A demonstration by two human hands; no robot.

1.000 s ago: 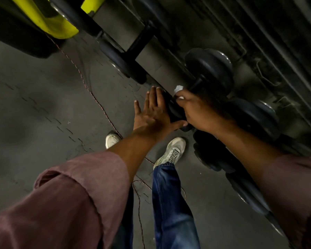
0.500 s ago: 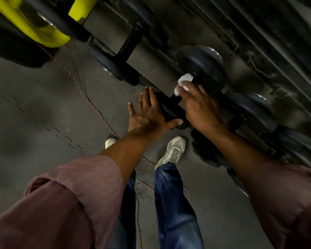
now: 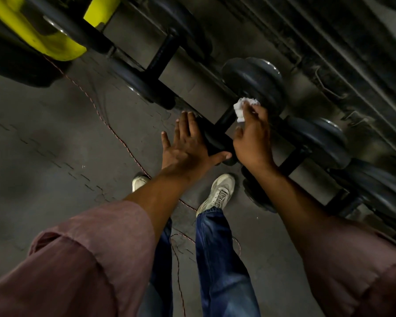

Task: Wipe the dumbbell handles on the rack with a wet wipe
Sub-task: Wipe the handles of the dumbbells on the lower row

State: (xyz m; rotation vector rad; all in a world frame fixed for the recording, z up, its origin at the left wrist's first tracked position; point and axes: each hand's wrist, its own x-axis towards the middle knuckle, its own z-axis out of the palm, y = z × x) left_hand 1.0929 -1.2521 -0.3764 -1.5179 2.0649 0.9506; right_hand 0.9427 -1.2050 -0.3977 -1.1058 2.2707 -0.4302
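Wet wipe (image 3: 246, 108) farther up handle (image 3: 224, 117).

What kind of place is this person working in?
Most likely a gym's weights area: black dumbbells lie in a row on a low rack, over dark interlocking floor mats, with yellow equipment nearby.

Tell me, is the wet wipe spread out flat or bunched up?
Bunched up: the wet wipe is a crumpled wad pinched by the right hand against the dumbbell handle.

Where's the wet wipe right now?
Head view, right of centre: the wet wipe is bunched in the right hand, against the dumbbell handle.
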